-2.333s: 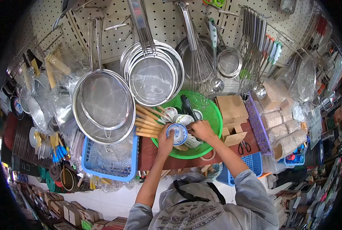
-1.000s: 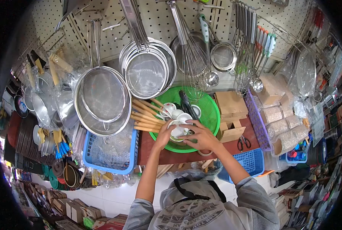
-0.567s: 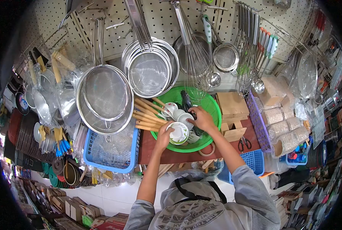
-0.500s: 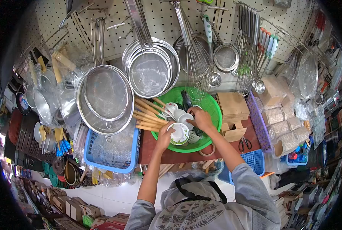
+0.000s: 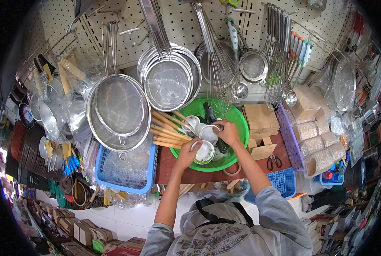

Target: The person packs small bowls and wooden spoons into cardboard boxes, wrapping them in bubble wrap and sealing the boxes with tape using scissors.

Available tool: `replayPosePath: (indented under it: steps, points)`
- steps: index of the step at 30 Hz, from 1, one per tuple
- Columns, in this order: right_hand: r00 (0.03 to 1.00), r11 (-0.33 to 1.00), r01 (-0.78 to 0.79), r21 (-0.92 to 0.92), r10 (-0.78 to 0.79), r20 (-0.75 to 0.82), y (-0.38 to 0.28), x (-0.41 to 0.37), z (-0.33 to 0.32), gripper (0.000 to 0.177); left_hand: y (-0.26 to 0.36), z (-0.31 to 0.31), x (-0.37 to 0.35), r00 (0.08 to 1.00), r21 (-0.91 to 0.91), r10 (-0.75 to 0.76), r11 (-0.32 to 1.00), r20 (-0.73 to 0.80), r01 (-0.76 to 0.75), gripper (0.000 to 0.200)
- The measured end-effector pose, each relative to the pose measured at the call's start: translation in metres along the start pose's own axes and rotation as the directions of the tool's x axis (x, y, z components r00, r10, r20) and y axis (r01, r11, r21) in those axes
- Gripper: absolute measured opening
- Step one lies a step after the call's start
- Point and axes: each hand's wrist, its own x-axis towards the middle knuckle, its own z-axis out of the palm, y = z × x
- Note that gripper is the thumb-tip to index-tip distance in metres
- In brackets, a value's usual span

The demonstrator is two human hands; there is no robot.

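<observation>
While L hand is grasping a green-marked bowl by its L rim, thumb over the edge, R hand is pinching the far-R rim of a plain white bowl; no fingers are hanging free of a load, tho some tips are hiding behind the ware. Both bowls are sitting btwn the two sets of fingers, over the green basin; contact w/ its floor: can't tell. Handling (est.): ware is looking light, stiff, smooth, prob. slippery if wet & maybe brittle (ceramic vs. plastic unclear), so rim w/ thumb in, fingers under is seeming the best hold. Just beyond L fingers, a red-flowered bowl is lying in the basin; wooden handles are jutting out to their L. Surface: red-brown table is showing nearer the body than L fingers; scissors are lying well R of R fingers, cardboard boxes closer on that side. Room: beyond fingertips, strainers & whisks are hanging along a pegboard; packed goods are crowding both flanks.
</observation>
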Motion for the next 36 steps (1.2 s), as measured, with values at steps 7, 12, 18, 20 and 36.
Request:
replayPosePath:
  steps: [7, 12, 18, 20, 36]
  points:
    - [0.958, 0.777, -0.189, 0.601, 0.28, -0.06, 0.005, 0.006, -0.006, 0.025, -0.009, -0.001, 0.003, 0.983, -0.129, -0.181, 0.975, 0.01, 0.181, 0.041]
    - [0.996, 0.684, -0.083, 0.724, 0.08, 0.039, 0.027, 0.008, 0.003, 0.026, -0.004, 0.001, 0.004, 0.989, -0.002, -0.146, 0.989, -0.033, 0.146, 0.047]
    - [0.962, 0.759, 0.056, 0.649, -0.214, 0.167, 0.004, -0.005, 0.006, 0.017, 0.0, 0.001, 0.006, 0.981, -0.066, -0.185, 0.981, -0.059, 0.181, 0.05]
    - [0.947, 0.808, 0.109, 0.58, -0.261, 0.186, -0.004, -0.007, 0.003, 0.016, -0.007, 0.005, 0.006, 0.976, -0.116, -0.179, 0.979, -0.125, 0.165, 0.048]
    - [0.945, 0.807, 0.145, 0.572, -0.285, 0.162, -0.027, -0.015, -0.004, 0.023, -0.01, 0.002, 0.007, 1.0, -0.083, -0.004, 0.997, -0.019, 0.003, 0.022]
